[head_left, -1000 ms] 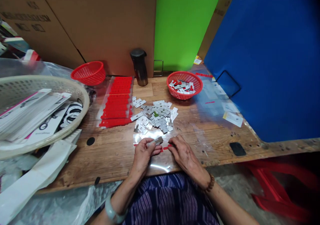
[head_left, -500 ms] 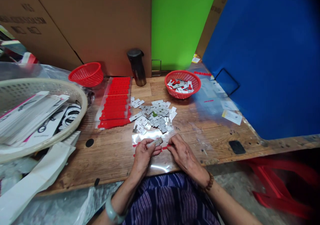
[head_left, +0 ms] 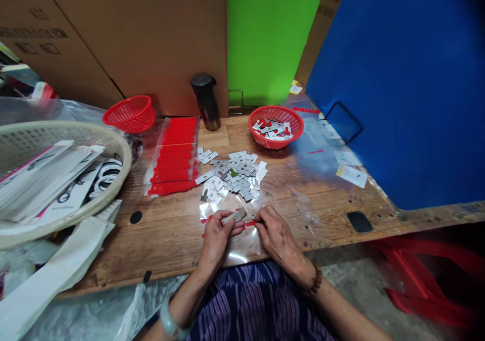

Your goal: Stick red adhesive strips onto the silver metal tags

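My left hand [head_left: 220, 231] pinches a small flat metal piece [head_left: 235, 215] just above the near edge of the wooden table [head_left: 166, 240]. My right hand [head_left: 275, 232] rests beside it, its fingertips on a small red strip [head_left: 250, 224] that lies on a clear plastic sheet [head_left: 242, 247]. A loose pile of several similar metal pieces [head_left: 231, 175] lies just beyond both hands. Sheets of red strips [head_left: 173, 156] lie to the left of the pile.
A red basket [head_left: 276, 126] holding finished pieces stands at the back right, an upturned red basket [head_left: 129, 112] at the back left, a dark flask [head_left: 205, 101] between them. A large cream basket [head_left: 56, 169] of packaging sits at the left. Blue and green panels stand behind.
Both hands stay almost in place; the view has shifted slightly. The right fingers have closed in a little on the red strip.
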`<state>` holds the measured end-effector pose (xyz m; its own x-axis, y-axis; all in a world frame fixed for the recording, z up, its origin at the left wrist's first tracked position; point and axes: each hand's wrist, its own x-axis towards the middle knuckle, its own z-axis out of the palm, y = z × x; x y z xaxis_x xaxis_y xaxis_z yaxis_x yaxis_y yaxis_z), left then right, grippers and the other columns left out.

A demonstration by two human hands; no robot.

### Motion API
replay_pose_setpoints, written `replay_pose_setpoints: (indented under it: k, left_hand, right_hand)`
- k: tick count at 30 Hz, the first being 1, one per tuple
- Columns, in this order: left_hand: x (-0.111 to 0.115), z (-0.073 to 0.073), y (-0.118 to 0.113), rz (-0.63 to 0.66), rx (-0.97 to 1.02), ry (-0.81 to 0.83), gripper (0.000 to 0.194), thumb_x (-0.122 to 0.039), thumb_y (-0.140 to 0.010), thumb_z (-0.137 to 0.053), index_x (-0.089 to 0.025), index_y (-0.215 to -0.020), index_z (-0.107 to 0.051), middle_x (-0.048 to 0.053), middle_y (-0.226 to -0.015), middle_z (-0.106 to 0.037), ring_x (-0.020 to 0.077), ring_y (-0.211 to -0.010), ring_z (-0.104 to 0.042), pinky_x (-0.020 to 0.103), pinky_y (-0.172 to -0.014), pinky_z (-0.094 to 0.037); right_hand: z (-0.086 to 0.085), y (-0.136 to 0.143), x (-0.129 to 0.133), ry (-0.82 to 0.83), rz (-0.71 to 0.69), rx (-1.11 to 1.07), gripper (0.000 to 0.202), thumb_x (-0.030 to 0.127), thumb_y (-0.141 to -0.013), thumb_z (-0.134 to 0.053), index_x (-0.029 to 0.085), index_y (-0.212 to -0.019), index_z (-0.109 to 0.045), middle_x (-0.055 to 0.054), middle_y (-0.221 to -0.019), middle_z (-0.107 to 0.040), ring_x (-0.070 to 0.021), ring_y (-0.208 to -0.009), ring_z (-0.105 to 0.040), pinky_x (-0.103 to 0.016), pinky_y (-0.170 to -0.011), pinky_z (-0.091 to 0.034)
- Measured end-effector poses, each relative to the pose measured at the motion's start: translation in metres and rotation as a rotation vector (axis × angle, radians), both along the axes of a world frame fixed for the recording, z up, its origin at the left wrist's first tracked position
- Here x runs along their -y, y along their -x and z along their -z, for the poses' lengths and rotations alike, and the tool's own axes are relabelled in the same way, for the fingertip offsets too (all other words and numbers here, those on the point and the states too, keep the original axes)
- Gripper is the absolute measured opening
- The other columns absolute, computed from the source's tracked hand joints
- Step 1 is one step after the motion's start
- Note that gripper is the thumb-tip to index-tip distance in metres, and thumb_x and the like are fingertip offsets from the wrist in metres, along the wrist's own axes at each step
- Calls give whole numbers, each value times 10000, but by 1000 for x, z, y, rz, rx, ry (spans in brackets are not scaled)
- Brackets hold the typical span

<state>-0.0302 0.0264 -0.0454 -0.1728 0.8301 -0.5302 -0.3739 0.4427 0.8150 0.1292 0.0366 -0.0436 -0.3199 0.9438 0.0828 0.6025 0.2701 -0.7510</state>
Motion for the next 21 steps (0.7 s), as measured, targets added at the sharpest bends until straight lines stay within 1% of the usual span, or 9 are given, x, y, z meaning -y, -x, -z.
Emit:
replay_pose_setpoints:
  k: [3, 5, 7, 9, 12, 16, 21]
  left_hand:
    - [0, -1, 0, -3, 4, 6, 357, -252, -647, -752, -125, -877, -512, 78, -735, -709, 205, -701, -707, 254, -650, -560]
    - [0, -2, 0, -10, 7, 7, 367, -262, -634, -762, -126, -873, -519, 76, -737, -709, 202, -690, -706, 260, -654, -560]
    - [0, -2, 0, -13, 6, 3, 381, -275, -619, -773, -123, -867, -526, 80, -740, -709, 200, -682, -705, 273, -664, -561]
    - [1, -3, 0, -11, 0, 1, 394, -286, -611, -778, -118, -868, -531, 92, -760, -711, 202, -691, -704, 285, -677, -561]
    - [1, -3, 0, -1, -12, 2, 394, -286, -624, -770, -115, -883, -527, 106, -796, -713, 202, -714, -704, 292, -696, -559]
    - [1, -2, 0, -1, -21, -7, 372, -275, -652, -750, -114, -895, -519, 100, -788, -707, 199, -707, -704, 288, -694, -559]
    - [1, -1, -1, -16, -44, 6, 368, -281, -658, -746, -124, -898, -515, 74, -725, -698, 202, -683, -705, 303, -695, -562]
  right_hand:
    - [2, 2, 0, 5, 2, 19, 143, 76, -841, -409, 199, -799, -470, -37, -810, -510, -183, -766, -488, -325, -718, -414]
    - [2, 2, 1, 13, 17, -15, 150, 73, -835, -414, 205, -867, -478, -37, -823, -519, -185, -777, -499, -323, -725, -421]
    - [2, 1, 1, 16, 47, -53, 213, 67, -826, -425, 213, -973, -476, -43, -871, -527, -190, -808, -510, -326, -740, -429]
    - [2, 1, 2, 15, 67, -65, 231, 80, -831, -435, 216, -1012, -480, -52, -911, -519, -193, -830, -513, -331, -750, -433]
    - [5, 0, 2, 9, 63, -81, 129, 121, -863, -431, 213, -906, -511, -49, -882, -504, -187, -815, -515, -329, -747, -434]
    - [10, -1, 3, -13, 51, -123, 140, 146, -884, -423, 210, -804, -518, -40, -819, -502, -180, -780, -508, -320, -720, -433]
    - [8, -5, 7, 2, -6, -181, 160, 130, -887, -422, 205, -831, -552, -54, -895, -523, -181, -852, -516, -324, -776, -432]
